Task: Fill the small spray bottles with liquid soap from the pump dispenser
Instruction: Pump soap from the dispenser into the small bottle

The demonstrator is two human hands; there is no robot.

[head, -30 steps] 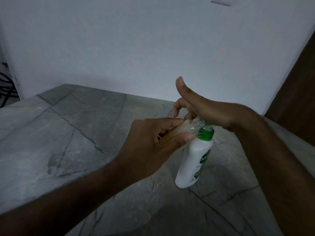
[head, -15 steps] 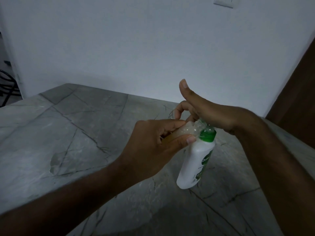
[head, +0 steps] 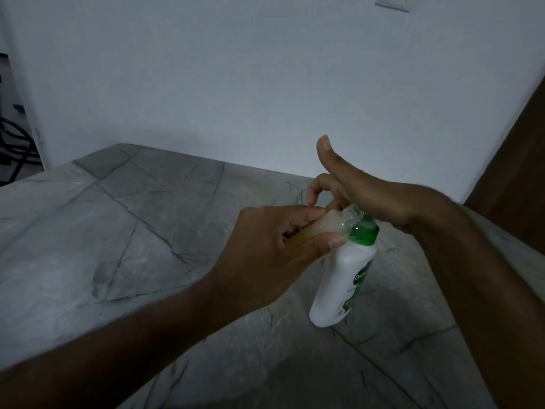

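Clear plastic spray bottle [head: 330,224] pinched against white dispenser [head: 345,284].

place: likely a home room | cues: grey stone-veined desk [head: 124,231], plain white wall [head: 265,84], wall switch plate [head: 391,2], brown wooden door [head: 519,160] | light: dim

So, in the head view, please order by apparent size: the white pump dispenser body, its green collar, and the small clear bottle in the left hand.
1. White pump dispenser body, clearly largest.
2. Small clear spray bottle and green collar: unsure. The left hand hides much of the bottle, so I cannot rank them.
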